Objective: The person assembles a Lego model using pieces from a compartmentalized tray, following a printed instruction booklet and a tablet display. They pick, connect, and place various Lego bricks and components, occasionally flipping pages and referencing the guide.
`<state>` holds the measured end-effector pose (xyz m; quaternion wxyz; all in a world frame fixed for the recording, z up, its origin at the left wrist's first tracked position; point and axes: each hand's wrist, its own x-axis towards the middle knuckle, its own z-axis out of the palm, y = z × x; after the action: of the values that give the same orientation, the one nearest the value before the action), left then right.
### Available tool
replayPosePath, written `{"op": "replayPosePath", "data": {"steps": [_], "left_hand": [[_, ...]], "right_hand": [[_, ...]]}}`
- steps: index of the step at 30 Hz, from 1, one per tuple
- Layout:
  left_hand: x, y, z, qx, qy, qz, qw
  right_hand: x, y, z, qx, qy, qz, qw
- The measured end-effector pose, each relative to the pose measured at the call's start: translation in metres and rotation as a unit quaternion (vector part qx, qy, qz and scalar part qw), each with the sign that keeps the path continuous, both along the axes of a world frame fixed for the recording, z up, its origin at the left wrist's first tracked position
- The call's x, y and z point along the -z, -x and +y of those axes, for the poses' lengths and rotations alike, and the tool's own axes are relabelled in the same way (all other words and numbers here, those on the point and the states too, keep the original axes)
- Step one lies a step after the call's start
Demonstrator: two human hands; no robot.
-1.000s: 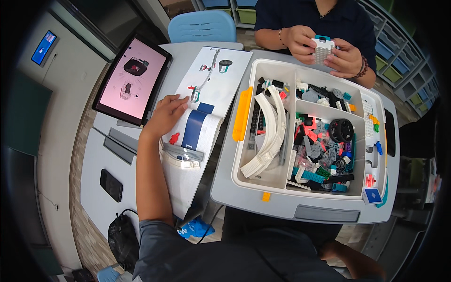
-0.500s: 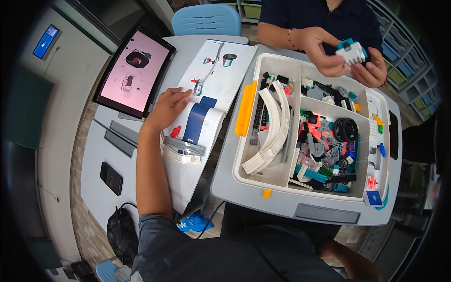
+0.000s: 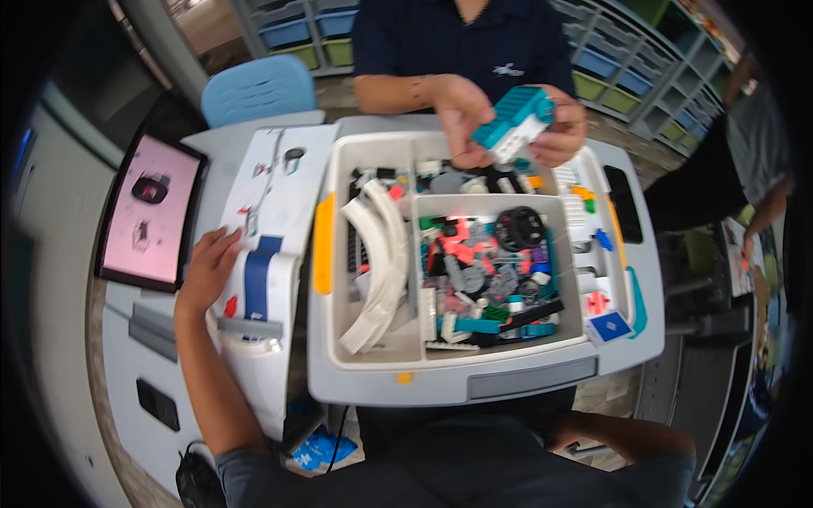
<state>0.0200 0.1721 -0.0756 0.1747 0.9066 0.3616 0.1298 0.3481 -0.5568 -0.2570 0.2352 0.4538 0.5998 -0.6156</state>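
My left hand (image 3: 209,269) lies flat on the left edge of an open instruction booklet (image 3: 292,186), its fingers stretched out and holding nothing. Just below the hand, a small red piece (image 3: 231,306) and a grey beam (image 3: 250,329) rest on the pages. Low in the picture my right hand (image 3: 562,432) is near my lap, below the table edge; its fingers are not clear. Across the table, another person's hands (image 3: 464,118) hold a teal and white brick assembly (image 3: 515,125) above a white sorting tray (image 3: 339,343).
The tray holds curved white track pieces (image 3: 381,267), a black wheel (image 3: 518,229) and several loose bricks. A laptop screen (image 3: 154,212) stands at the left, a phone (image 3: 158,405) below it. Another phone (image 3: 622,203) lies right of the tray. A blue chair (image 3: 258,97) is behind.
My view has turned to the right, so the table appears shifted left. The other person has turned the brick assembly, showing more of its teal side. My left hand stays on the booklet.
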Motion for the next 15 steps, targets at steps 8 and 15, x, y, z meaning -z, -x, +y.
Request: {"op": "replayPosePath", "data": {"steps": [8, 15], "left_hand": [[-0.013, -0.011, -0.007, -0.015, 0.021, 0.028, 0.999], [-0.01, -0.005, -0.006, -0.018, 0.03, 0.028, 0.999]], "right_hand": [[-0.004, 0.008, -0.002, 0.07, -0.026, 0.026, 0.997], [0.023, 0.006, -0.014, 0.05, -0.054, 0.019, 0.997]]}}
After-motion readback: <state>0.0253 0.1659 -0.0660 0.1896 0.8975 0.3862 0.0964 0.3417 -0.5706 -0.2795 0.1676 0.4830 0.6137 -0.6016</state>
